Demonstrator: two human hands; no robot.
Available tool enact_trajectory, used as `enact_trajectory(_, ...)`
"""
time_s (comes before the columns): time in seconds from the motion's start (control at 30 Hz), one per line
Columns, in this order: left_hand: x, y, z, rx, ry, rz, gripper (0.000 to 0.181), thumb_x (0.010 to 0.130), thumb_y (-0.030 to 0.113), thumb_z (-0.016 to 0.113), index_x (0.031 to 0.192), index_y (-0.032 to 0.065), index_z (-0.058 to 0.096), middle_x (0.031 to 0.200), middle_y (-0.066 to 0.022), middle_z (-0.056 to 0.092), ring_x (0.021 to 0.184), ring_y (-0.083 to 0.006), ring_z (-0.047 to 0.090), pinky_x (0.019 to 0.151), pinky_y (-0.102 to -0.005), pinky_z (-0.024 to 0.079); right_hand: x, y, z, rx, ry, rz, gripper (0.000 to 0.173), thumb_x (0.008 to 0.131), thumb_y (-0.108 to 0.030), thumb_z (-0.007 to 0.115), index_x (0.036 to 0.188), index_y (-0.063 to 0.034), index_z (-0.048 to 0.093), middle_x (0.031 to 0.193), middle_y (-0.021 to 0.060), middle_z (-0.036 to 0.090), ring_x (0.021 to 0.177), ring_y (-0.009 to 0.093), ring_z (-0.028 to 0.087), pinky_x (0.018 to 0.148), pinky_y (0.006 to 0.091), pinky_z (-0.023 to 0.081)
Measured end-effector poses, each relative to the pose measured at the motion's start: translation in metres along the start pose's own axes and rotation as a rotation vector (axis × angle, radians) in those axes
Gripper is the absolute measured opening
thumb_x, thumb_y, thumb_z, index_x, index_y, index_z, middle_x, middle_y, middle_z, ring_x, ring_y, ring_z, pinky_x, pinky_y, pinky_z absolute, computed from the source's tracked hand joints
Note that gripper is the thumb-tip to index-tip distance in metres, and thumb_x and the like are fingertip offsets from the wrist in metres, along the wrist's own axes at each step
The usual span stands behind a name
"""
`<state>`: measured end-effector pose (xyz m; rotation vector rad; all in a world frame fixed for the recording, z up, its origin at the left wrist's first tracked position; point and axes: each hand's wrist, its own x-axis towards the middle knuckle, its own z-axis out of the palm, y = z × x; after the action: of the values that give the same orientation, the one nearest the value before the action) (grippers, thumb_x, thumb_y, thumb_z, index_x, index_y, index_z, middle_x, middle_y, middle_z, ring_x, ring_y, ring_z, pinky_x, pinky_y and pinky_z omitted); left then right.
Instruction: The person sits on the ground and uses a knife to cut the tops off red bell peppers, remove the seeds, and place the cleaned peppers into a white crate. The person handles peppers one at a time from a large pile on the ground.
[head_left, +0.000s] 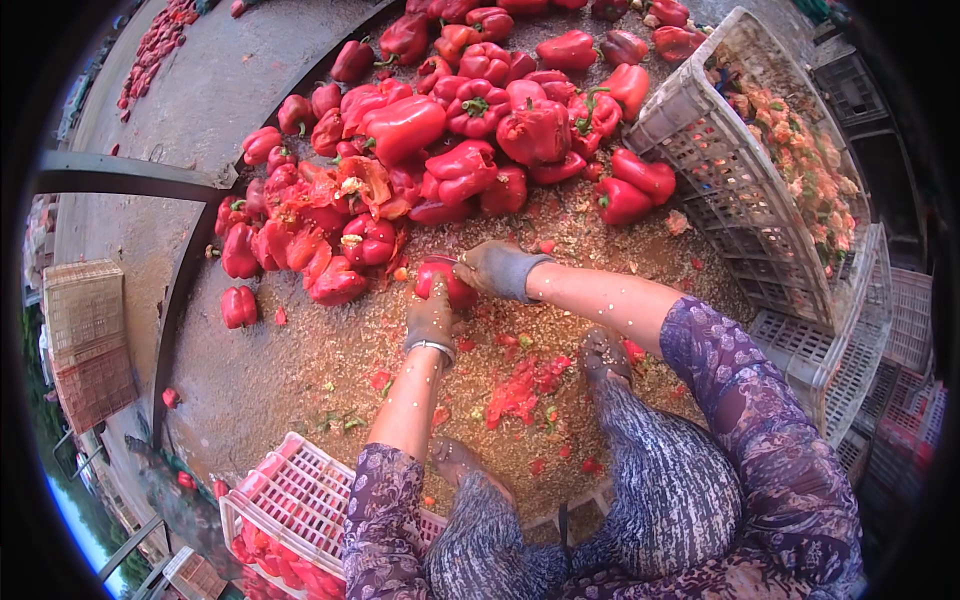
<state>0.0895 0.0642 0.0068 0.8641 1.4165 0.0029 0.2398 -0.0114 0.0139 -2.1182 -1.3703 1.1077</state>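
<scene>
My left hand (431, 315), in a dirty work glove, holds a red bell pepper (448, 282) from below. At the pepper's upper right side is my right hand (491, 268), also gloved, its fingers closed near the pepper's top; a thin curved edge shows there, and whether it is a tool I cannot tell. Just beyond both hands lies a large heap of red bell peppers (405, 129), some whole and some broken open. Seeds and red scraps (525, 390) cover the ground between my feet.
A tilted plastic crate (720, 172) holding pepper cores and seeds (795, 165) stands at the right, above more crates. Near my left sleeve is a pink and white crate (300, 495) with red pepper pieces. A dark metal frame (176, 330) curves along the left.
</scene>
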Motion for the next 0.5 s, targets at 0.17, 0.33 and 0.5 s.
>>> enact_trajectory(0.17,-0.025,-0.03,-0.01,0.203,0.094,0.252,0.061,0.092,0.028,0.065,0.14,0.0027,0.039,0.117,-0.0192,0.06,0.09,-0.025,0.065,0.074,-0.0363,0.056,-0.033,-0.018,0.021,-0.005,-0.096,0.01,0.038,0.092,-0.036,0.047,0.091,-0.0046,0.07,0.091,0.0242,0.066,0.087,0.041,0.065,0.08,0.0481,0.051)
enact_trajectory(0.33,-0.009,-0.05,-0.004,0.249,0.217,0.468,0.045,0.089,0.021,0.069,0.122,-0.0008,0.05,0.105,-0.0148,0.064,0.092,-0.0211,0.061,0.083,-0.0333,0.05,-0.017,-0.019,0.01,-0.229,-0.239,0.015,0.034,0.091,-0.031,0.049,0.092,-0.0039,0.071,0.093,0.0217,0.069,0.087,0.037,0.068,0.077,0.0439,0.054)
enact_trajectory(0.5,0.0,-0.048,0.001,0.3,0.149,0.596,0.045,0.085,0.02,0.074,0.119,-0.0003,0.052,0.099,-0.0134,0.065,0.087,-0.0191,0.062,0.079,-0.0334,0.052,-0.01,-0.013,-0.003,-0.339,-0.169,-0.134,0.034,0.093,-0.03,0.047,0.094,-0.0056,0.071,0.094,0.0175,0.07,0.088,0.036,0.068,0.076,0.0448,0.054)
